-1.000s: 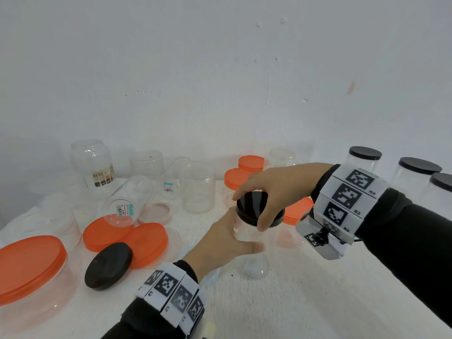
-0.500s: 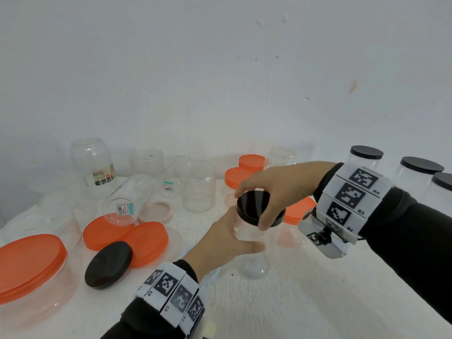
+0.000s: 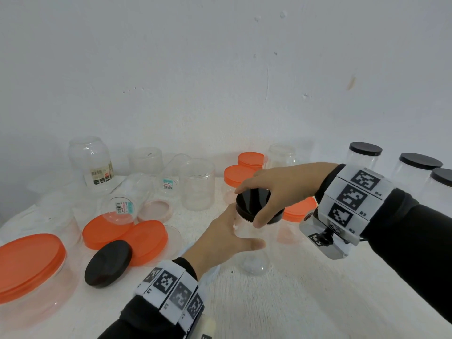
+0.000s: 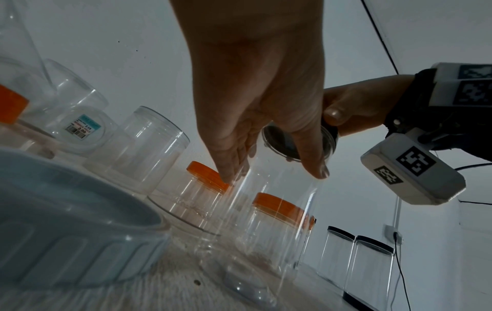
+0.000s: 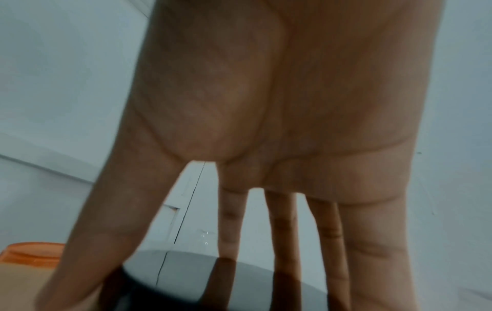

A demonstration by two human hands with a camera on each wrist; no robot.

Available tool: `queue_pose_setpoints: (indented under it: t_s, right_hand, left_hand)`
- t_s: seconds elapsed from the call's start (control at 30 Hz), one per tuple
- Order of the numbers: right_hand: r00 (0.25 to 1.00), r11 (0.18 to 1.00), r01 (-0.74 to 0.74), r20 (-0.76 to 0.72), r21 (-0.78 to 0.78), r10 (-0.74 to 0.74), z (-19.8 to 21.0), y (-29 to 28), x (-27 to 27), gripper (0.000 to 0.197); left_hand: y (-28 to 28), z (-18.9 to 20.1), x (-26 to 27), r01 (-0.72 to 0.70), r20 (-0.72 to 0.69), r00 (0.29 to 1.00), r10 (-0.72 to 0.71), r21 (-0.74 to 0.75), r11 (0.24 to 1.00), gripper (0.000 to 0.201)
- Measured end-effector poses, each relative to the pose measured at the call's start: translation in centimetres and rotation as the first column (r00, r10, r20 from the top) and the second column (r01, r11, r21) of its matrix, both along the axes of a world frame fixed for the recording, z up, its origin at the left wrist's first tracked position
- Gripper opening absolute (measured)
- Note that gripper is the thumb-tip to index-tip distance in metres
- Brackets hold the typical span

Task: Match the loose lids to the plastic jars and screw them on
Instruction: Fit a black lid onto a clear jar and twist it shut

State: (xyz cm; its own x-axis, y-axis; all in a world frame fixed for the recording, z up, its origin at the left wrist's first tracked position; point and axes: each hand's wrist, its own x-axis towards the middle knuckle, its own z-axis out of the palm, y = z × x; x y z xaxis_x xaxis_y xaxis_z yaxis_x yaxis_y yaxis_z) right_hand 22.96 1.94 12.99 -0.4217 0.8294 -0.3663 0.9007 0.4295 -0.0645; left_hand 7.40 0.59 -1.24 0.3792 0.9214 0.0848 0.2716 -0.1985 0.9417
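A clear plastic jar (image 3: 253, 259) stands upright on the white table, mid-front. My left hand (image 3: 226, 237) wraps round its upper body, thumb in front, as the left wrist view shows (image 4: 266, 117). A black lid (image 3: 254, 203) sits on the jar's mouth, and my right hand (image 3: 276, 189) grips its rim from above with thumb and fingers. In the right wrist view the spread fingers (image 5: 282, 221) reach down onto the glossy black lid (image 5: 186, 273). Another black lid (image 3: 108, 263) lies loose at front left.
Loose orange lids (image 3: 146, 241) and a large orange-lidded tub (image 3: 29, 263) lie left. Several open clear jars (image 3: 197, 184) stand or lie at the back. Orange-lidded jars (image 3: 297, 211) stand behind my hands. Three black-lidded jars (image 3: 419, 167) stand far right. A grey-blue basin (image 4: 66, 221) is beside my left wrist.
The right hand has shifted slightly on the black lid, its fingers turning a little round the rim. The left hand and jar stay where they were.
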Motion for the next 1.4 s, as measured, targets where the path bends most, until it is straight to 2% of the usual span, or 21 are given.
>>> queue_pose_setpoints:
  t_s: [0.23,0.4,0.57,0.73,0.87,1.2,1.4]
  right_hand:
    - [0.998,0.988,0.058,-0.016,0.142,-0.056,-1.4,-0.3,-0.3,0.070]
    - [0.999,1.000,-0.001,-0.052,0.009,0.001,-0.3,-0.3,-0.1,0.083]
    - [0.998,0.998,-0.025,-0.060,0.056,0.028,-0.3,-0.3,0.0,0.072]
    - [0.999,0.993,-0.005,-0.047,0.119,0.011,-0.8,-0.5,-0.5,0.072]
    - [0.999,0.997,-0.027,-0.039,0.073,0.030,-0.7,-0.4,-0.4,0.074]
    - [0.969,0.988,0.001,-0.246,0.155,0.038,-3.4,-0.9,1.2,0.063]
    - [0.925,0.975,0.070,-0.380,0.210,0.016,-4.8,-1.3,1.5,0.066]
  left_hand:
    - [-0.1,0.1,0.0,0.006,-0.013,1.000,-0.006,0.014,1.000,0.082]
    - [-0.1,0.1,0.0,-0.007,-0.018,1.000,0.007,0.008,1.000,0.083]
    - [-0.1,0.2,0.0,-0.006,-0.016,1.000,0.006,0.003,1.000,0.084]
    - [-0.1,0.1,-0.1,0.010,0.001,1.000,-0.010,-0.002,1.000,0.083]
    - [-0.1,0.1,-0.2,0.004,-0.013,1.000,-0.004,-0.003,1.000,0.083]
    - [0.0,0.0,-0.1,-0.007,-0.039,0.999,0.008,0.013,1.000,0.085]
    - [0.0,-0.2,0.1,-0.019,-0.031,0.999,0.020,0.033,0.999,0.083]
